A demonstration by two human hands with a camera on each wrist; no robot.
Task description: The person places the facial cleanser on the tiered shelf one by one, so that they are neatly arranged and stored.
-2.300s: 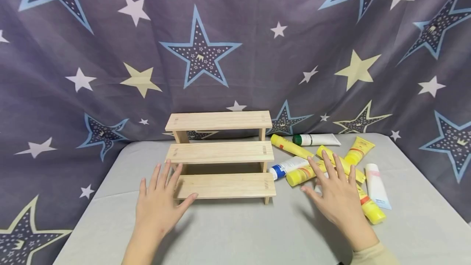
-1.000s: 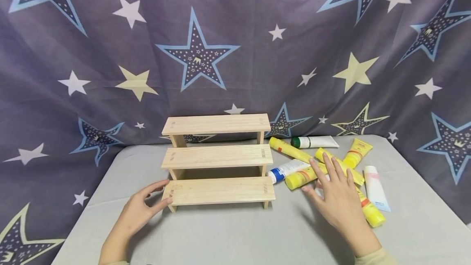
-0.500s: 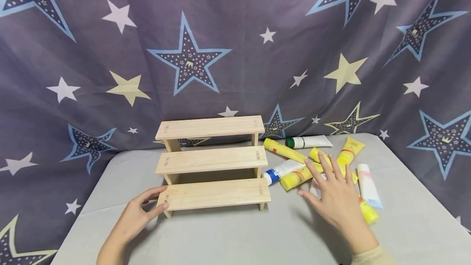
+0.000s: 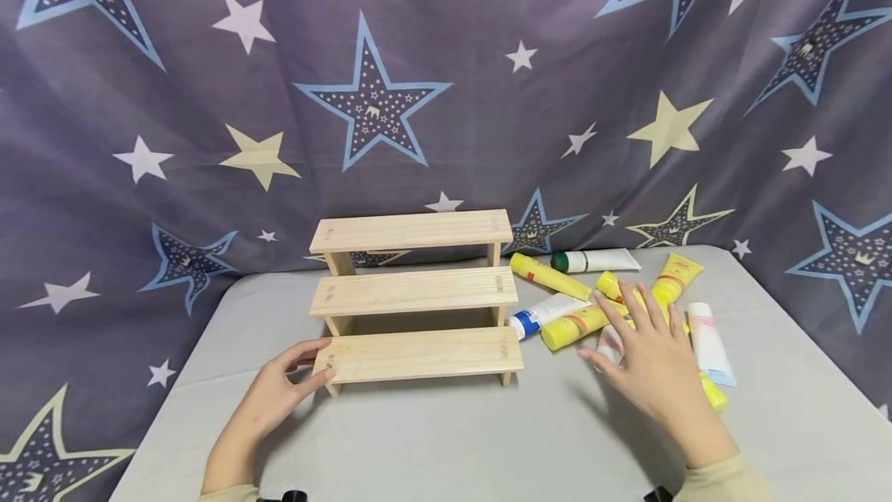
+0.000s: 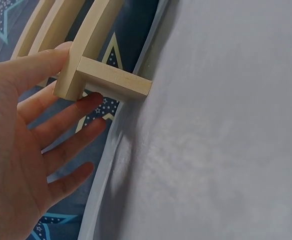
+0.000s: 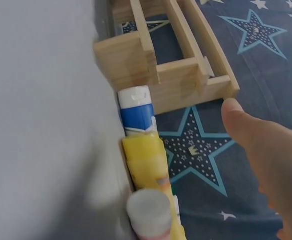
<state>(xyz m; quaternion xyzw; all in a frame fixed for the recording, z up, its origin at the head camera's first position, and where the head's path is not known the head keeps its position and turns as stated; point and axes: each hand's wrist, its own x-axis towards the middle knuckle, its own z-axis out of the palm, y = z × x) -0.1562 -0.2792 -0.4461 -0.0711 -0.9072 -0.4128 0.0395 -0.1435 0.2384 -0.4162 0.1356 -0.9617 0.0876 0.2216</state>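
The wooden rack (image 4: 418, 355) stands on the table (image 4: 446, 448), its lowest shelf pinched at the left end by the left hand (image 4: 272, 395). The right hand (image 4: 653, 366), fingers spread, is over the tubes (image 4: 567, 331); contact cannot be confirmed. The rack appears light, stiff, best held by shelf ends; the tubes likely soft, best gripped mid-body.

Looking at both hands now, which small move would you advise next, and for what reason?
I would probably lower the right hand and pinch the pinkish tube. This hand holds nothing, its fingers are spread above the tubes, and in the head view that tube shows beside the thumb. The left hand grips the wooden shelf by its lowest board.
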